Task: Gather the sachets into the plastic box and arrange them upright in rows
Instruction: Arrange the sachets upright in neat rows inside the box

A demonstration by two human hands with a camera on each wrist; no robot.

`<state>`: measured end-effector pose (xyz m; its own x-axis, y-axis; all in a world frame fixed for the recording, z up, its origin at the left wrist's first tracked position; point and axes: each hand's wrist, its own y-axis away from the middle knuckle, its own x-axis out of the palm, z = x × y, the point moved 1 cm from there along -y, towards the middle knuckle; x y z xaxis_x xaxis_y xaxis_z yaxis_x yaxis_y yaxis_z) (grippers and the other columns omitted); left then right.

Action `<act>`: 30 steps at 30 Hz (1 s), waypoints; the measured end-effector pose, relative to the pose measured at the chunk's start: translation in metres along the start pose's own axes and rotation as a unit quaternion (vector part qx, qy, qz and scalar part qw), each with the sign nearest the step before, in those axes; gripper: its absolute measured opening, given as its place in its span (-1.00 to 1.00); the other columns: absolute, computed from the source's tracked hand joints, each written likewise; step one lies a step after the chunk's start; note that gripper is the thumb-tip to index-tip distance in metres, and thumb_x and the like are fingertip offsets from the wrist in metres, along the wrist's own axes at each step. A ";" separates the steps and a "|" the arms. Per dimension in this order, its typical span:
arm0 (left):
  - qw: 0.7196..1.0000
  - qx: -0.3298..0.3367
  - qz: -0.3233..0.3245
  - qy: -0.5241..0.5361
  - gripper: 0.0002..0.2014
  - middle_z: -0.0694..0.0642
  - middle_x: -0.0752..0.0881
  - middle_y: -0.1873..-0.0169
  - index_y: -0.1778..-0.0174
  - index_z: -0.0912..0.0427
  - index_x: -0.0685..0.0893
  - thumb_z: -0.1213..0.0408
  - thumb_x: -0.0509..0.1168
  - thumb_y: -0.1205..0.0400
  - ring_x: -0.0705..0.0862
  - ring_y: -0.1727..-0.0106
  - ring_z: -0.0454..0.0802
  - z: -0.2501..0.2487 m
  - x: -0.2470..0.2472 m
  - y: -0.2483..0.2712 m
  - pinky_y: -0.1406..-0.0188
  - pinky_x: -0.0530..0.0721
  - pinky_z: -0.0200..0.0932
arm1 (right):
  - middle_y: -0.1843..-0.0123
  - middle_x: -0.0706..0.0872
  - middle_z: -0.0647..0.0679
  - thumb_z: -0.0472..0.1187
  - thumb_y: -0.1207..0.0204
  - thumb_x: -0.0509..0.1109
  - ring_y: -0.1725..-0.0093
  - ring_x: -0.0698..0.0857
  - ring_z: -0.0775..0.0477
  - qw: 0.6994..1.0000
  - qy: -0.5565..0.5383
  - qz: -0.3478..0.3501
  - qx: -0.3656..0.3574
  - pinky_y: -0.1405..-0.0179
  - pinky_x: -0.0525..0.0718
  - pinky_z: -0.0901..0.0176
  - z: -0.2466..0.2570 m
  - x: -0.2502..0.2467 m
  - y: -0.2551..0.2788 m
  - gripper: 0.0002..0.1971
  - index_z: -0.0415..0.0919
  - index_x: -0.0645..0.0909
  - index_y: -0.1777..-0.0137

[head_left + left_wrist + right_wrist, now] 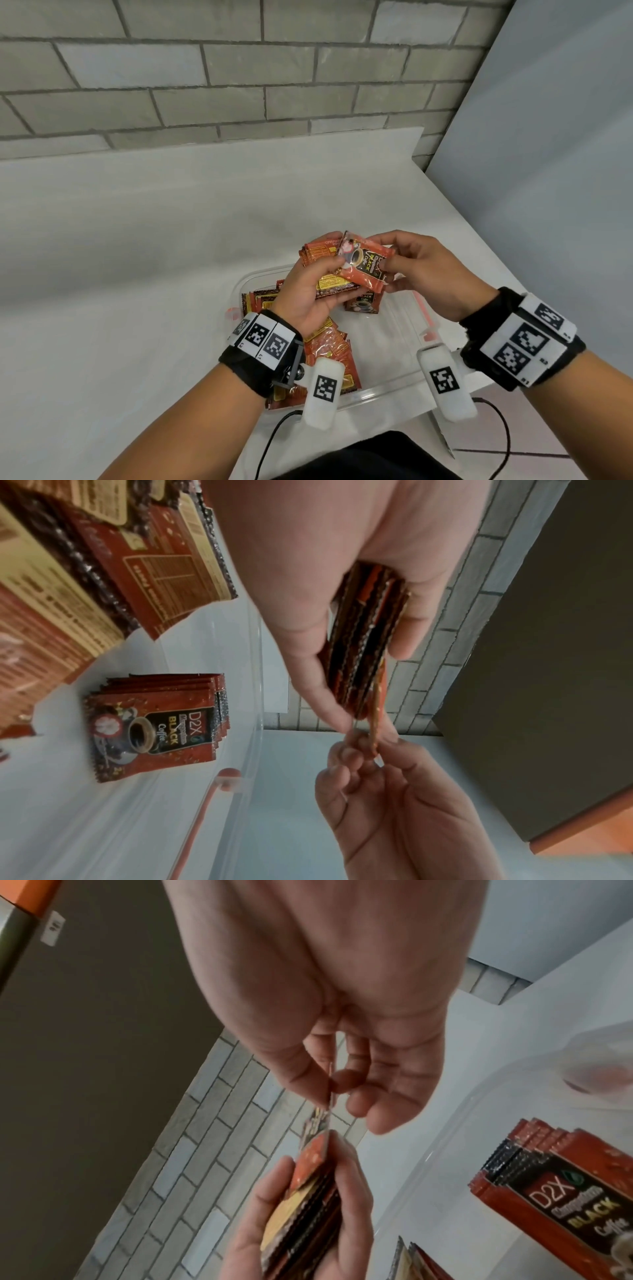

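1. Two hands meet above the box (394, 389) on the desk (137, 240): the left hand (308, 294) has its grip clenched round a stack (329, 270) of sachets, and the right hand (424, 270) pinches one sachet (368, 265) at its edge, laid across the stack's top.
2. Only the head view shows the sachet's face: red-orange, with a black label and a coffee cup.
3. The left wrist view shows the stack edge-on (363, 642), thumb on one side and fingers on the other, and the single sachet (375, 723) as a thin strip between the right hand's (394, 804) fingertips.
4. Both wrist views show a small row (154, 723) of sachets standing upright inside the box, marked "D2X BLACK Coffee"; the head view mostly hides it behind the hands.
5. More sachets (325, 353) lie loose in the box's left part, beneath the left wrist.
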<state>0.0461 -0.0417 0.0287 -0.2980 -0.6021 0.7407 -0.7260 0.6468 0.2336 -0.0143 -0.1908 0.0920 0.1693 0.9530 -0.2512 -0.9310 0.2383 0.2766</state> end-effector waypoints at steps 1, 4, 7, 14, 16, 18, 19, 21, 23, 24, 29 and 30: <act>1.000 0.008 -0.001 -0.002 -0.64 0.28 0.77 -0.04 -0.14 0.21 0.66 0.42 0.33 -0.40 0.76 -0.04 0.22 0.000 0.000 0.000 0.12 0.78 0.18 | 0.16 0.61 -0.20 -0.44 -0.56 0.32 0.28 0.62 0.00 1.000 -0.022 0.002 0.016 0.27 0.72 0.09 -0.001 -0.001 0.000 -0.71 -0.16 0.64 -0.20; 0.999 0.039 -0.007 -0.008 -0.58 0.24 0.75 -0.09 -0.19 0.11 0.62 0.49 0.31 -0.41 0.76 -0.06 0.19 0.000 0.000 0.001 0.17 0.77 0.11 | 0.15 0.69 -0.19 -0.34 -0.57 0.37 0.28 0.68 -0.02 0.996 -0.071 0.004 0.062 0.27 0.78 0.06 -0.003 -0.002 0.002 -0.84 -0.25 0.59 -0.13; 0.998 0.062 -0.009 -0.010 -0.58 0.21 0.72 -0.12 -0.18 0.05 0.61 0.55 0.28 -0.46 0.74 -0.09 0.16 -0.001 -0.002 0.001 0.18 0.77 0.07 | 0.26 0.73 -0.15 -0.34 -0.52 0.42 0.34 0.70 -0.01 0.996 -0.065 0.019 0.051 0.24 0.77 0.06 -0.007 -0.002 0.005 -0.96 -0.26 0.59 0.10; 0.997 0.056 -0.041 0.023 -0.57 0.21 0.70 0.01 -0.15 0.01 0.65 0.38 0.45 -0.37 0.71 0.00 0.17 -0.003 -0.007 -0.003 0.15 0.75 0.05 | 0.35 0.70 -0.13 -0.38 -0.58 0.35 0.37 0.68 -0.02 0.997 -0.035 -0.061 -0.020 0.30 0.77 -0.01 -0.002 -0.019 0.000 -0.92 -0.24 0.59 0.13; 0.996 0.057 -0.062 0.034 -0.54 0.16 0.70 0.11 -0.15 0.01 0.64 0.34 0.44 -0.31 0.72 0.13 0.09 -0.005 -0.008 -0.004 0.12 0.71 0.06 | 0.33 0.71 -0.14 -0.34 -0.58 0.37 0.37 0.69 -0.08 0.992 0.085 -0.088 -0.043 0.28 0.76 -0.04 -0.002 -0.025 -0.003 -0.91 -0.21 0.61 0.15; 0.996 0.051 -0.068 0.037 -0.52 0.15 0.69 0.14 -0.15 0.01 0.64 0.32 0.44 -0.29 0.72 0.18 0.06 -0.005 -0.008 -0.004 0.09 0.68 0.06 | 0.30 0.73 -0.08 -0.30 -0.56 0.39 0.37 0.71 -0.05 0.964 0.246 -0.071 -0.067 0.28 0.71 0.16 -0.003 -0.026 -0.007 -0.95 -0.19 0.63 0.13; 0.996 0.048 -0.068 0.035 -0.52 0.15 0.69 0.15 -0.15 0.01 0.64 0.32 0.45 -0.28 0.71 0.18 0.06 -0.005 -0.008 -0.004 0.08 0.67 0.07 | 0.29 0.73 -0.03 -0.29 -0.55 0.39 0.37 0.69 0.02 0.945 0.314 -0.051 -0.074 0.31 0.64 0.29 -0.005 -0.024 -0.009 -0.96 -0.19 0.63 0.12; 0.997 0.043 -0.066 0.025 -0.52 0.14 0.68 0.15 -0.14 0.02 0.64 0.31 0.44 -0.27 0.71 0.19 0.06 -0.006 -0.007 -0.003 0.10 0.67 0.06 | 0.27 0.69 0.02 -0.31 -0.54 0.38 0.35 0.61 0.14 0.907 0.413 -0.005 -0.081 0.39 0.49 0.48 -0.009 -0.018 -0.014 -0.96 -0.17 0.63 0.09; 0.997 0.043 -0.065 0.011 -0.53 0.14 0.67 0.14 -0.13 0.02 0.63 0.30 0.43 -0.28 0.71 0.21 0.05 -0.006 -0.006 -0.002 0.13 0.69 0.03 | 0.23 0.67 0.02 -0.35 -0.52 0.37 0.29 0.57 0.08 0.875 0.476 0.030 -0.083 0.41 0.42 0.51 -0.016 -0.012 -0.023 -0.92 -0.21 0.66 0.05; 0.997 0.043 -0.064 0.006 -0.54 0.14 0.66 0.13 -0.14 0.02 0.62 0.30 0.43 -0.29 0.72 0.21 0.04 -0.007 -0.006 -0.002 0.15 0.69 0.02 | 0.24 0.64 0.04 -0.37 -0.50 0.36 0.24 0.56 0.05 0.864 0.496 0.044 -0.080 0.40 0.40 0.50 -0.020 -0.008 -0.027 -0.90 -0.22 0.66 0.05; 0.997 0.038 -0.069 -0.009 -0.57 0.15 0.65 0.10 -0.16 0.02 0.62 0.31 0.42 -0.36 0.72 0.21 0.04 -0.007 -0.005 -0.001 0.22 0.72 -0.03 | 0.25 0.56 0.03 -0.37 -0.46 0.37 0.20 0.55 -0.05 0.809 0.576 0.105 -0.047 0.45 0.33 0.34 -0.029 0.005 -0.040 -0.84 -0.09 0.53 0.23; 0.997 0.036 -0.069 -0.011 -0.59 0.15 0.65 0.10 -0.17 0.02 0.62 0.31 0.42 -0.38 0.72 0.21 0.04 -0.007 -0.005 -0.001 0.24 0.73 -0.04 | 0.24 0.56 0.02 -0.34 -0.45 0.37 0.20 0.55 -0.06 0.798 0.591 0.109 -0.042 0.46 0.32 0.31 -0.029 0.006 -0.041 -0.83 -0.07 0.51 0.27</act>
<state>0.0524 -0.0357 0.0291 -0.2058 -0.6933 0.6906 -0.8037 0.5224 0.2849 0.0152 -0.1999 0.0519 -0.3764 0.1155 -0.9192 -0.9237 0.0298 0.3820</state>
